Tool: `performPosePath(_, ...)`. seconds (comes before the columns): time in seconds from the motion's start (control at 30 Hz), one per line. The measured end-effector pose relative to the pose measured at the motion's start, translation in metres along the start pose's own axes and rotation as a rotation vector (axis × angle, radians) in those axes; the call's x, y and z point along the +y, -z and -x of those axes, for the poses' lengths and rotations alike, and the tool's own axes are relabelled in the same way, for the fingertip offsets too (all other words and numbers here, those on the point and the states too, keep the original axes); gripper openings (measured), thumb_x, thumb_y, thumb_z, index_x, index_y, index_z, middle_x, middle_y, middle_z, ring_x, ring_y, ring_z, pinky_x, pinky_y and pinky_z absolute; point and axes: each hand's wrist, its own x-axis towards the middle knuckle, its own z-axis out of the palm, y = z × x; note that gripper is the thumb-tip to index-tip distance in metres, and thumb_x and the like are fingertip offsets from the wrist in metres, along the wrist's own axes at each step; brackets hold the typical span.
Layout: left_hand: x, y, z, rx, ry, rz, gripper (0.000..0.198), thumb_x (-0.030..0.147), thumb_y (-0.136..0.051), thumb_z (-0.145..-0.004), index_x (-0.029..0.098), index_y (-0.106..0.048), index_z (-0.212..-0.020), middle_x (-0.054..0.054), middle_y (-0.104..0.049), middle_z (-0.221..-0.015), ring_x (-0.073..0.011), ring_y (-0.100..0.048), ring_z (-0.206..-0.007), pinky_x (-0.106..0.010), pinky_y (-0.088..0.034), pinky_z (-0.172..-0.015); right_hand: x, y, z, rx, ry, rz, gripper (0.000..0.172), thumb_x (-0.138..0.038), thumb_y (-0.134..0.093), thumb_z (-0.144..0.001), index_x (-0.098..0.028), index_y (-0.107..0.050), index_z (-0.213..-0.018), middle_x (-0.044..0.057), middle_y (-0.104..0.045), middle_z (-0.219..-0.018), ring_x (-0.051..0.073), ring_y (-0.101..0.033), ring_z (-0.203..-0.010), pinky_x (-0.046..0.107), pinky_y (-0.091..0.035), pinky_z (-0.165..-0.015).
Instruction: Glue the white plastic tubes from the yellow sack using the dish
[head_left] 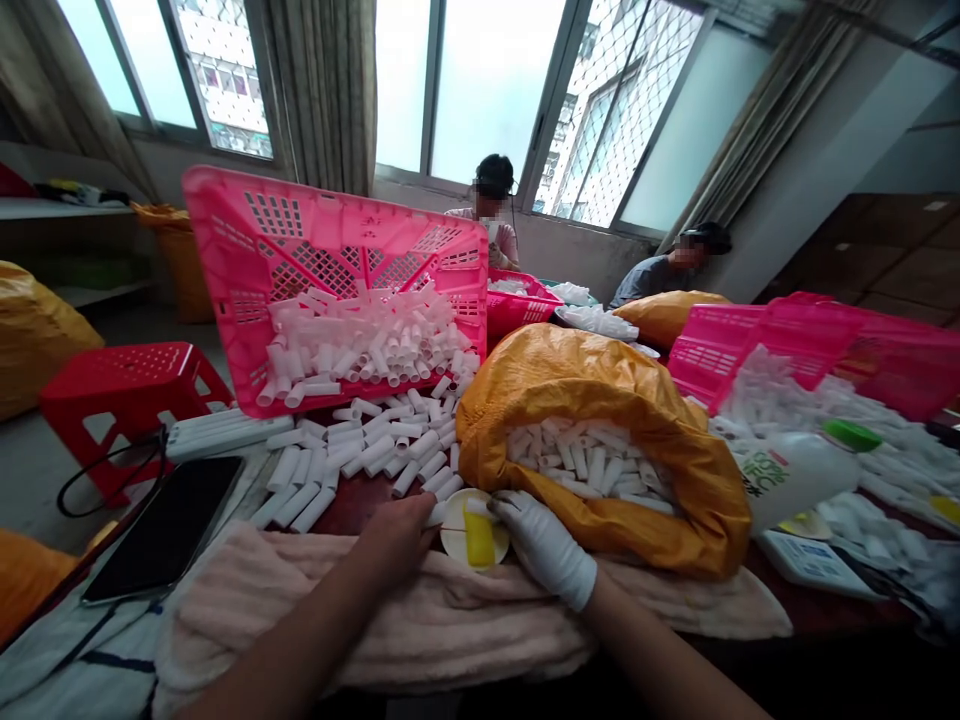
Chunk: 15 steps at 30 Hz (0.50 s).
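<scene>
Okay, low in the middle of the frame, both hands meet over a small round white dish [459, 540] with a yellow piece [478, 538] lying in it. The bare left hand [397, 535] shows its back, fingers curled away toward the dish's left rim, with a white tube [436, 515] right at its fingertips. Whether it grips that tube, I cannot tell. The gloved right hand [544, 545] comes in from the right, fingers bent, tips touching the dish's right rim. How firmly it closes there is hidden too.

Both forearms lie across a pale pink towel [450, 610] along the counter's near edge. Just behind the dish, right of centre, an orange bag [570, 385] gapes open, full of white tubes. Loose tubes [360, 445] lie spread over the counter left of the bag, spilling from a tipped pink basket [337, 240] at upper left. A black tablet [165, 525] lies at lower left and a red stool [127, 385] stands behind it. A white bottle with a green cap [795, 470] lies at the right. Two people sit by the windows at the back.
</scene>
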Motion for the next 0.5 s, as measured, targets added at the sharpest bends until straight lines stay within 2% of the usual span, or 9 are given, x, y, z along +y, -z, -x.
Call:
performPosePath(0.07, 0.002, 0.001, 0.001, -0.005, -0.008, 0.005, 0.012, 0.031, -0.042, -0.081, 0.02, -0.048, -0.083, -0.002, -0.06, -0.087, -0.015, -0.056, -0.08, -0.023, -0.039, -0.071, 0.001, 0.002, 0.007, -0.052, 0.088, 0.025, 0.027, -0.01, -0.039, -0.084, -0.019, -0.056, -0.103, 0.008, -0.056, -0.108, 0.019, -0.051, -0.098, 0.038, -0.044, -0.086)
performPosePath(0.1, 0.002, 0.002, 0.001, -0.003, -0.019, 0.008, 0.012, 0.03, -0.042, -0.081, 0.02, -0.049, -0.082, -0.002, -0.06, -0.086, -0.0148, -0.056, -0.08, -0.023, -0.039, -0.071, 0.002, 0.002, 0.009, -0.034, 0.093, 0.015, 0.028, -0.01, -0.04, -0.083, -0.019, -0.055, -0.106, 0.008, -0.055, -0.111, 0.02, -0.05, -0.1, 0.038, -0.043, -0.087)
performPosePath(0.23, 0.004, 0.004, 0.002, 0.002, -0.02, 0.003, 0.012, 0.03, -0.042, -0.081, 0.02, -0.049, -0.081, -0.002, -0.06, -0.084, -0.0151, -0.056, -0.079, -0.023, -0.04, -0.069, 0.001, -0.002, 0.01, 0.071, -0.01, 0.041, 0.032, -0.009, -0.041, -0.082, -0.015, -0.052, -0.11, 0.011, -0.056, -0.108, 0.021, -0.051, -0.099, 0.041, -0.044, -0.088)
performPosePath(0.37, 0.005, 0.005, 0.002, -0.009, -0.008, 0.003, 0.012, 0.029, -0.043, -0.08, 0.02, -0.05, -0.082, -0.002, -0.061, -0.086, -0.0158, -0.056, -0.081, -0.024, -0.04, -0.072, 0.0, 0.0, 0.01, 0.002, 0.084, 0.069, 0.027, -0.009, -0.041, -0.083, -0.018, -0.056, -0.104, 0.009, -0.058, -0.106, 0.021, -0.051, -0.099, 0.041, -0.045, -0.088)
performPosePath(0.5, 0.004, 0.004, 0.002, 0.007, -0.021, 0.0, 0.012, 0.029, -0.043, -0.08, 0.02, -0.05, -0.083, -0.003, -0.061, -0.086, -0.0161, -0.057, -0.081, -0.024, -0.04, -0.072, 0.002, 0.004, 0.014, 0.042, 0.075, 0.037, 0.029, -0.011, -0.041, -0.085, -0.017, -0.051, -0.111, 0.01, -0.054, -0.114, 0.022, -0.048, -0.107, 0.043, -0.042, -0.092)
